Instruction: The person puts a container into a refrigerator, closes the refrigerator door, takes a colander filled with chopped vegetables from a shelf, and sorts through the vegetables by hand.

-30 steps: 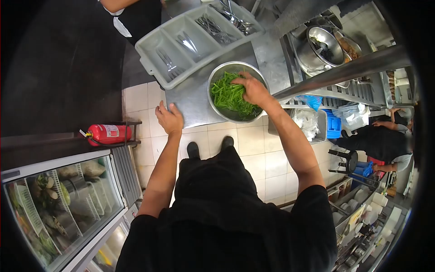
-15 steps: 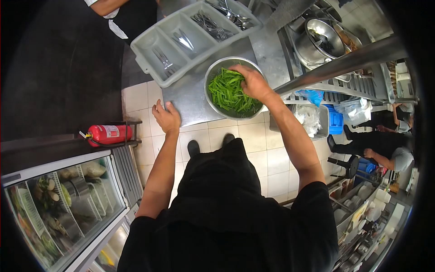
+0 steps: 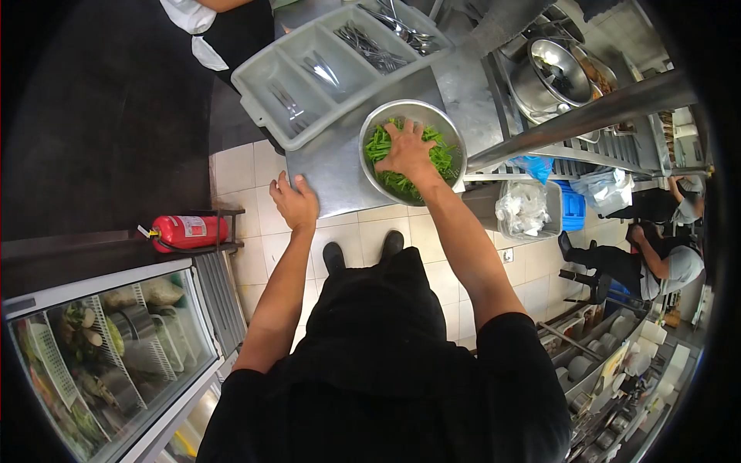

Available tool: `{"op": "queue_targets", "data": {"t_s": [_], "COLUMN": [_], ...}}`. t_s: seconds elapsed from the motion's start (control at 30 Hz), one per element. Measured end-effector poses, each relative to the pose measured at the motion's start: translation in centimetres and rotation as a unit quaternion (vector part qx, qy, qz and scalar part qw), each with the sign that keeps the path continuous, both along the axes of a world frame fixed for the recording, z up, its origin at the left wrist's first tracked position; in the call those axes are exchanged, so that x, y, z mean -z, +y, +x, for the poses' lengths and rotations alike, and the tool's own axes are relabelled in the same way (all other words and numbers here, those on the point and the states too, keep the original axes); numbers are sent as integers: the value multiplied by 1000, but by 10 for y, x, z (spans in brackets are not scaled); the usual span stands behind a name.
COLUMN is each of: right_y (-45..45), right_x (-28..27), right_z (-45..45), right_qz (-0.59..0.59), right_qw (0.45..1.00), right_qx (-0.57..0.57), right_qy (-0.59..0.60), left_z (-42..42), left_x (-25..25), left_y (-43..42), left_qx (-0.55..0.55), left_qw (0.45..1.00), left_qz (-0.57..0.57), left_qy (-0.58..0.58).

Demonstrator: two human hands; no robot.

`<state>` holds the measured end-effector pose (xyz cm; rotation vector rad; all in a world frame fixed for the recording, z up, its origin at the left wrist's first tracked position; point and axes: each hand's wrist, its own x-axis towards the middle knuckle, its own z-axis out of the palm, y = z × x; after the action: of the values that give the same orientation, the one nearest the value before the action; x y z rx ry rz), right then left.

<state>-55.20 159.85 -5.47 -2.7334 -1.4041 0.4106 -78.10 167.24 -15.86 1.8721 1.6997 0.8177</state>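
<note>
There is one left hand point(image 3: 295, 202) and one right hand point(image 3: 407, 153); one metal bowl point(image 3: 446, 123); one cutlery tray point(image 3: 340, 112) with four compartments point(image 3: 297, 55); one fire extinguisher point(image 3: 189, 231); two dark shoes point(image 3: 333, 256); one grey bin point(image 3: 484, 204); one glass-fronted fridge point(image 3: 100, 286); at least three other people point(image 3: 239, 35). The cut green stalks point(image 3: 377, 146) lie too thick to count.

- Right hand point(image 3: 407, 150) is lying, fingers spread, on cut greens point(image 3: 441, 157) inside a metal bowl point(image 3: 452, 130).
- Left hand point(image 3: 296, 204) is lying at the edge of the steel table point(image 3: 332, 171); contact unclear.
- Cutlery tray point(image 3: 340, 116) is standing beside the bowl.
</note>
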Motion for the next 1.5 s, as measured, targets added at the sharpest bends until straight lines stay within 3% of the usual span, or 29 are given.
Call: {"op": "queue_targets", "data": {"t_s": [0.17, 0.23, 0.27, 0.33, 0.47, 0.6, 0.67, 0.7, 0.77, 0.87, 1.0, 1.13, 1.37, 1.47, 1.5], "right_y": [7, 0, -2, -8, -27, -48, -60, -61, -52, -41, -39, -43, -47, -50, -46], "right_x": [25, 33, 33, 6, -43, -40, -26, -23, -16, 22, 20, -5, -35, -41, -38], "right_z": [16, 38, 48, 59, 67, 73, 56, 42, 13, 28, 47, 56, 73, 58, 42], "right_qz": [-29, 152, 151, 260, 231, 178, 110, 111, 4, 55, 67, 168, 196, 193, 146], "right_qw": [999, 984, 984, 950, 938, 940, 976, 976, 995, 994, 993, 976, 941, 953, 976], "right_qx": [-4, -53, -55, -124, -169, -190, -172, -169, -98, -87, -97, -100, -213, -169, -90], "right_qy": [-18, 82, 82, 122, 196, 222, 75, 76, -33, -31, 26, 97, 175, 163, 133], "left_z": [1, 1, 0, -1, 1, 1, 2, 3, 3, 3, 3, 1, 1, 1, 2], "left_x": [-3, -4, -3, 0, -2, 0, -4, -4, -3, -10, -4, -1, 6, 3, 1], "left_y": [0, 1, 0, 1, 1, 0, -1, -1, 0, -2, 2, 0, 1, 1, 1], "left_qx": [-2, -3, -2, 1, 3, 1, 7, 10, 6, 5, 1, -2, -1, -2, -2], "left_qw": [1000, 1000, 1000, 1000, 1000, 1000, 1000, 1000, 1000, 999, 1000, 1000, 1000, 1000, 1000], "left_qz": [-8, -6, -9, -5, -10, -5, -11, -10, -12, -29, -20, -12, 4, -3, -3], "left_qy": [12, 3, -1, 2, 3, 0, 5, 7, 21, 23, 3, 11, 11, 12, 13]}}
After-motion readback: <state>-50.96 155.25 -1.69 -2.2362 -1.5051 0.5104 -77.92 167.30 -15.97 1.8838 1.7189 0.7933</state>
